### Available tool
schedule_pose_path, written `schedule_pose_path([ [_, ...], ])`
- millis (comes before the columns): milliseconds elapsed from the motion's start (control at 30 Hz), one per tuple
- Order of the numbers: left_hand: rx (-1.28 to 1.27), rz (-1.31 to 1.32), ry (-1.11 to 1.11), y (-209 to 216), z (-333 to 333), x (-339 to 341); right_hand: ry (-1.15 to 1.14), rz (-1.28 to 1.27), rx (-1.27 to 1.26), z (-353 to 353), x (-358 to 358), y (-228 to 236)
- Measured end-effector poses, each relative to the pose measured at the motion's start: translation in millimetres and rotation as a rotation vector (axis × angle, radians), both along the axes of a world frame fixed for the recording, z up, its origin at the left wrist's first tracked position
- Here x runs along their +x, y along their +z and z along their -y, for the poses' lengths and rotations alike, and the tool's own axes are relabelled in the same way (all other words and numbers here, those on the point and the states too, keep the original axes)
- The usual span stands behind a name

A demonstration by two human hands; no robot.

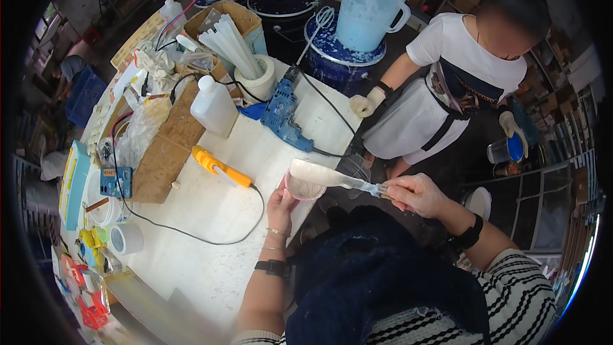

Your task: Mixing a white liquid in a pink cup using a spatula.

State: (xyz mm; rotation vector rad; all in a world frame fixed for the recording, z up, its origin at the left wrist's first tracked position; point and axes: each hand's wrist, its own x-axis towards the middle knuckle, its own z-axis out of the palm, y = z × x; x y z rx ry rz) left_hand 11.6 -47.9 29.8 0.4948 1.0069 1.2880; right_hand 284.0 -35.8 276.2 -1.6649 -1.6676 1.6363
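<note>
My left hand (279, 209) is closed around the side of a small pink-rimmed cup (304, 195) with a whitish-grey paste in it, held at the table's right edge. In my right hand (415, 194) is the handle of a long spatula (332, 177). Its pale, smeared blade reaches leftward over the cup's mouth and seems to touch the rim. Part of the handle is hidden in my fingers. A yellow-orange hot glue gun (221, 167) lies on the table left of the cup, its cord curving toward my left wrist.
On the white table (191, 262) are a blue power drill with a whisk (285, 117), a white jug (214, 107), a cardboard box (163, 147) and tape rolls (126, 239). A gloved co-worker (447, 83) stands at the far right. Behind, a bucket (367, 13) tops a blue drum.
</note>
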Motion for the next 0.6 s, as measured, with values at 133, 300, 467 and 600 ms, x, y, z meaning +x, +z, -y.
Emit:
schedule_pose_path([
  [133, -0.015, 0.022, -0.017, 1.1, -0.2, -1.7, 0.002, -0.038, 0.042, 0.6, 0.8, -1.3],
  [300, -0.033, 0.052, -0.014, 2.6, -1.0, -1.3, -0.010, -0.088, 0.050, 1.6, 0.5, -2.3],
  [467, -0.028, 0.055, -0.022, 1.2, -1.4, -1.8, -0.042, -0.104, 0.059, 2.8, -0.9, -2.2],
  [600, -0.045, 0.038, -0.015, 2.1, -1.6, -0.9, -0.051, -0.131, 0.075, 4.0, -3.8, 0.3],
])
